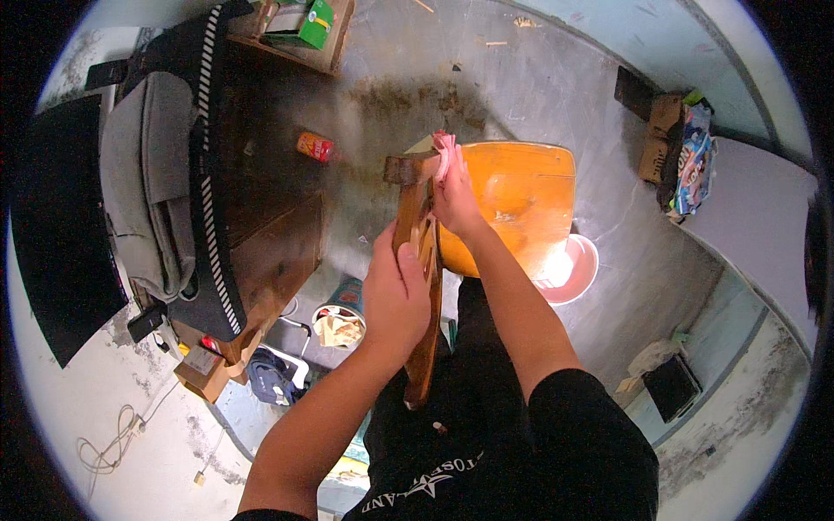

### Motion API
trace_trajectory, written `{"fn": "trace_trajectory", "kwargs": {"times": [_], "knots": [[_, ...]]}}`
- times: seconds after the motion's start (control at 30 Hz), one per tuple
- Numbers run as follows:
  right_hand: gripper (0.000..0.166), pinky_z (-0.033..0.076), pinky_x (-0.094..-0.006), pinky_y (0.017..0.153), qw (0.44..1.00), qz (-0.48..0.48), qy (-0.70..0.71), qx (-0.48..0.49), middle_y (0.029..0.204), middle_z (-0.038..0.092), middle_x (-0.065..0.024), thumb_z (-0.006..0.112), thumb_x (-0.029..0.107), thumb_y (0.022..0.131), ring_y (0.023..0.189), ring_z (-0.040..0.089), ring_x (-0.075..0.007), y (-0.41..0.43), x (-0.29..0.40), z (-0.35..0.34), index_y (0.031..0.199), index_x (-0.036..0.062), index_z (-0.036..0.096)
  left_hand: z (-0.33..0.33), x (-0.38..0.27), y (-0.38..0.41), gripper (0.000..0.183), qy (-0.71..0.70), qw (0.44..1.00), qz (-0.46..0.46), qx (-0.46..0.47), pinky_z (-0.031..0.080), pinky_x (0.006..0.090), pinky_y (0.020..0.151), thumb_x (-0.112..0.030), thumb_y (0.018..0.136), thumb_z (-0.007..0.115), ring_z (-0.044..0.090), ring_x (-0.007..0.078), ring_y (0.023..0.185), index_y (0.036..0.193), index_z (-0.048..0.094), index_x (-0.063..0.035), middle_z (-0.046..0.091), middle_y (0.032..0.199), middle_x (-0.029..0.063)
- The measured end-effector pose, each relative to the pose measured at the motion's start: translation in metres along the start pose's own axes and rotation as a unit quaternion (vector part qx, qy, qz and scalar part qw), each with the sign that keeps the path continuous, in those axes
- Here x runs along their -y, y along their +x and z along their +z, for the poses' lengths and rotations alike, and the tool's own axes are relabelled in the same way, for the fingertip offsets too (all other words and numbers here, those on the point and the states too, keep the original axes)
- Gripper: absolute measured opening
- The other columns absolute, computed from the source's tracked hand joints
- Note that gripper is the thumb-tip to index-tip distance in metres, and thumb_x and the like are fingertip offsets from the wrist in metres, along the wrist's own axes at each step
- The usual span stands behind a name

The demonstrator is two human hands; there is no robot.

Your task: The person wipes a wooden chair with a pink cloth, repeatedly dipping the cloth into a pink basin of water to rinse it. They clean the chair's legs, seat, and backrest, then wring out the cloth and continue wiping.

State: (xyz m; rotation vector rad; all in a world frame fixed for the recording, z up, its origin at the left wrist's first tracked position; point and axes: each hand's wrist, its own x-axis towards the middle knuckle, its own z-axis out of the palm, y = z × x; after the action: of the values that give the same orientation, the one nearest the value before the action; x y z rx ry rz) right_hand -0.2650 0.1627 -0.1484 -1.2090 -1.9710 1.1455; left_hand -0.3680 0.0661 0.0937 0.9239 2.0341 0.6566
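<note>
A wooden chair stands before me, its glossy orange-brown seat (521, 189) facing up and its slatted backrest (409, 211) nearest my hands. My left hand (399, 286) is wrapped around the backrest's side post. In my right hand (457, 205) is a folded pink cloth (445, 156), pressed against the far end of the top rail (407, 168). The fingers of that hand are partly hidden behind the cloth. A pink plastic basin (589, 267) sits on the floor beside the seat, partly covered by it, with bright glare at its edge.
A waste bin (340, 325) with crumpled paper stands left of the chair. A red-orange container (315, 147) lies beyond it. Grey folded fabric (153, 189) rests on the dark furniture at left. A cardboard box (655, 140) and a grey-topped table (756, 215) are at right.
</note>
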Motion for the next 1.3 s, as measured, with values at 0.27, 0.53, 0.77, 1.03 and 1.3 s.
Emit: {"fn": "trace_trajectory", "kwargs": {"times": [0.27, 0.53, 0.77, 1.03, 1.3], "knots": [[0.085, 0.015, -0.0483, 0.130, 0.939, 0.125, -0.273, 0.165, 0.172, 0.011, -0.0261, 0.054, 0.020, 0.098, 0.161, 0.009, -0.0399, 0.003, -0.121, 0.062, 0.162, -0.0113, 0.005, 0.001, 0.002, -0.002, 0.045, 0.051, 0.998, 0.025, -0.016, 0.054, 0.0444, 0.084, -0.023, 0.111, 0.040, 0.070, 0.0387, 0.090, 0.145, 0.043, 0.0052, 0.069, 0.104, 0.0270], [0.087, 0.027, -0.0449, 0.125, 0.990, 0.101, 0.049, 0.083, 0.165, 0.016, -0.0354, 0.059, 0.006, 0.094, 0.152, 0.025, -0.0475, -0.014, -0.039, 0.022, 0.157, -0.0151, 0.003, -0.003, -0.012, -0.001, 0.042, 0.004, 0.997, -0.071, 0.028, 0.054, 0.0488, 0.085, -0.024, 0.110, 0.041, 0.069, 0.0465, 0.095, 0.141, 0.047, 0.0034, 0.069, 0.104, 0.0298], [0.076, 0.040, -0.0485, 0.112, 0.991, 0.082, -0.058, 0.085, 0.150, 0.046, -0.0322, 0.064, 0.016, 0.092, 0.130, 0.048, -0.0481, -0.007, 0.198, -0.099, 0.153, -0.0106, 0.028, 0.000, -0.001, 0.001, 0.040, 0.031, 0.999, 0.024, -0.019, 0.051, 0.0559, 0.089, -0.024, 0.109, 0.044, 0.066, 0.0508, 0.107, 0.138, 0.049, 0.0033, 0.068, 0.115, 0.0324], [0.077, 0.042, -0.0483, 0.113, 0.953, -0.067, -0.294, 0.017, 0.162, 0.038, -0.0227, 0.062, 0.008, 0.088, 0.129, 0.048, -0.0464, 0.014, 0.242, -0.103, 0.158, -0.0029, 0.032, 0.003, 0.002, 0.002, 0.038, 0.027, 0.997, 0.068, -0.025, 0.050, 0.0576, 0.091, -0.023, 0.109, 0.045, 0.065, 0.0518, 0.108, 0.137, 0.048, 0.0019, 0.068, 0.118, 0.0327], [0.077, 0.040, -0.0454, 0.117, 0.998, -0.046, -0.024, -0.033, 0.162, 0.040, -0.0173, 0.052, -0.004, 0.087, 0.140, 0.044, -0.0421, 0.018, 0.176, -0.083, 0.161, 0.0035, 0.032, 0.003, 0.002, 0.001, 0.041, 0.031, 0.999, 0.003, -0.010, 0.050, 0.0579, 0.092, -0.024, 0.110, 0.042, 0.064, 0.0538, 0.105, 0.139, 0.048, 0.0031, 0.068, 0.113, 0.0339]]}}
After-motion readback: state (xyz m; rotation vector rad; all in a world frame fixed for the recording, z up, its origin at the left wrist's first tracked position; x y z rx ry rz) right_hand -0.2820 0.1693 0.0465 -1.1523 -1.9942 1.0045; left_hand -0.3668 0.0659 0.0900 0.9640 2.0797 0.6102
